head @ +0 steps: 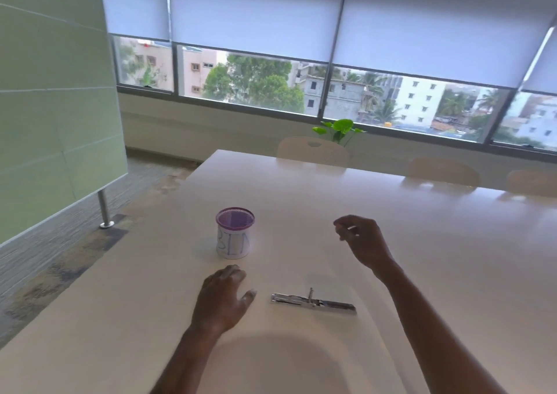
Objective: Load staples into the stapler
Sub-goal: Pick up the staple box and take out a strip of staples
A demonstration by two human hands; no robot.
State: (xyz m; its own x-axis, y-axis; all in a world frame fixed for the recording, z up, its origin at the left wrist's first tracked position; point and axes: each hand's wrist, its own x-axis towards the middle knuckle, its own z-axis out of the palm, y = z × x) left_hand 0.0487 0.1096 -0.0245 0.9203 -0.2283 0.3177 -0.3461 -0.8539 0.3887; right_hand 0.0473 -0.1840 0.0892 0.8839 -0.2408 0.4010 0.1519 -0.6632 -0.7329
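The left hand (221,298) rests on the table (437,243), fingers relaxed and holding nothing, near the cup (235,232). To its right the stapler (313,301) lies opened flat. The right hand (361,240) is raised with its fingertips together; whether it holds anything cannot be determined.

The meeting room around me, seen across my long pale table (422,243).
A wide band of windows (340,92) runs along the far wall; white roller blinds (256,11) are drawn most of the way down, leaving a strip of glass at the bottom; through it I see leafy trees (256,83) and pale blocks of flats (419,101); daylight comes in soft and shines on the tabletop; three light chair backs (313,151) stand along the table's far edge; a green plant (340,127) rises behind the leftmost chair; to my left stands a pale green partition (54,107) on a metal leg (104,210); beneath it lies grey ribbed carpet (45,252), stained darker beside the table.
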